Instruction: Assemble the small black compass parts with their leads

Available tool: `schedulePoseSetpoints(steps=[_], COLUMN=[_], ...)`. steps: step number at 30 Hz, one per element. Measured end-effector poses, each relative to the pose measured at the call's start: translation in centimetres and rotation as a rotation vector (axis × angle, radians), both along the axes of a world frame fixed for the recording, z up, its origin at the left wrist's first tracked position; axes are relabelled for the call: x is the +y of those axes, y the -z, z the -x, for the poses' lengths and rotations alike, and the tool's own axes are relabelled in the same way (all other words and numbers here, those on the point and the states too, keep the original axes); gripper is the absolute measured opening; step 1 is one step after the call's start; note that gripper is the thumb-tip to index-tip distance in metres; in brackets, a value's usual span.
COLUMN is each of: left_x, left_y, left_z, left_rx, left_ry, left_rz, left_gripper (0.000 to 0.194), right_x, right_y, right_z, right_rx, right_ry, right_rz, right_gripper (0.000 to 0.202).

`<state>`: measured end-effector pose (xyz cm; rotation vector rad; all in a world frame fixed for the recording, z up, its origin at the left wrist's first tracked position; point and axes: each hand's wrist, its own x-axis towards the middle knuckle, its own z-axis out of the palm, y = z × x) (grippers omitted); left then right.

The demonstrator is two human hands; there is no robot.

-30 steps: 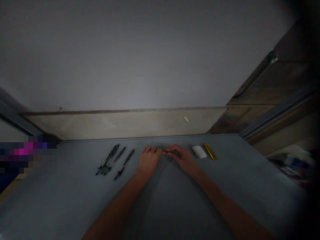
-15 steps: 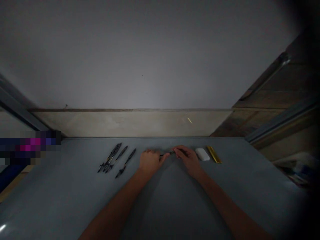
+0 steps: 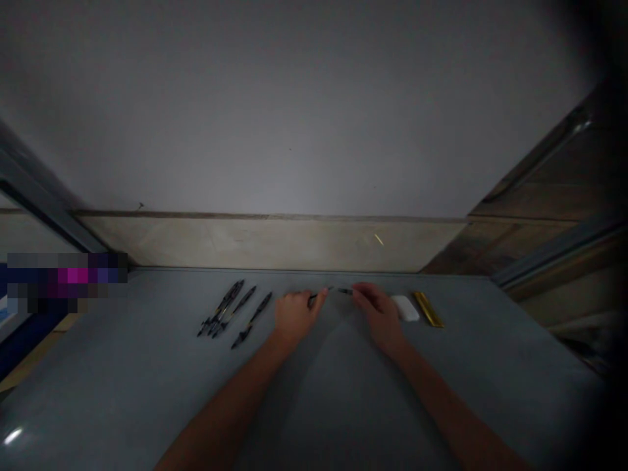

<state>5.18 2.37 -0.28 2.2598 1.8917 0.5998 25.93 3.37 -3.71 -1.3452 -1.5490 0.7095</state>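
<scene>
My left hand (image 3: 297, 317) is closed around a dark pen (image 3: 313, 297), with its thin tip pointing right past my thumb. Facing it, my right hand (image 3: 380, 317) pinches a slim dark pen part (image 3: 345, 291) whose end sticks out to the left. A small gap separates the two pieces. Whether the right-hand piece is a cap or a barrel is too blurred to tell. Left of my left hand lies a single black pen (image 3: 252, 319), and beyond it a cluster of several black pens (image 3: 223, 309).
A white rounded block (image 3: 407, 309) lies just right of my right hand, partly behind it. Beside it is a shiny yellow strip or packet (image 3: 428, 309). The grey tabletop (image 3: 333, 405) ends at a pale wall board (image 3: 294, 243). Metal posts stand at both sides.
The pen pieces between my hands have come apart, with my right hand drawn a little to the right. The whole view has shifted slightly.
</scene>
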Motion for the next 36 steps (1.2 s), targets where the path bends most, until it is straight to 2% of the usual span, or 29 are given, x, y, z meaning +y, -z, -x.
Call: schedulePoseSetpoints(steps=[5, 9, 17, 21, 28, 33, 36], left_x=[-0.3, -0.2, 0.2, 0.5, 0.5, 0.0, 0.0], left_y=[0.4, 0.3, 0.8, 1.2, 1.0, 0.6, 0.6], left_z=[-0.2, -0.3, -0.3, -0.2, -0.1, -0.2, -0.3], left_rx=[0.029, 0.039, 0.041, 0.054, 0.108, 0.113, 0.079], left_ry=[0.091, 0.054, 0.097, 0.198, 0.278, 0.391, 0.337], left_rz=[-0.062, -0.052, -0.074, -0.157, -0.172, -0.136, -0.096], left_gripper=[0.062, 0.057, 0.037, 0.034, 0.037, 0.037, 0.040], right_x=[-0.8, -1.0, -1.1, -1.1, -1.3, -1.3, -1.1], right_y=[-0.6, -0.6, -0.6, -0.5, -1.5, -2.1, -1.9], right_z=[1.6, 2.1, 2.3, 2.1, 0.9, 0.9, 0.7], right_rx=[-0.297, -0.421, -0.434, -0.350, 0.010, 0.009, 0.032], right_ry=[-0.175, -0.147, -0.130, -0.125, -0.126, -0.169, -0.141], right_rz=[-0.113, -0.153, -0.136, -0.122, 0.072, 0.126, 0.145], right_gripper=[0.012, 0.017, 0.017, 0.022, 0.034, 0.029, 0.031])
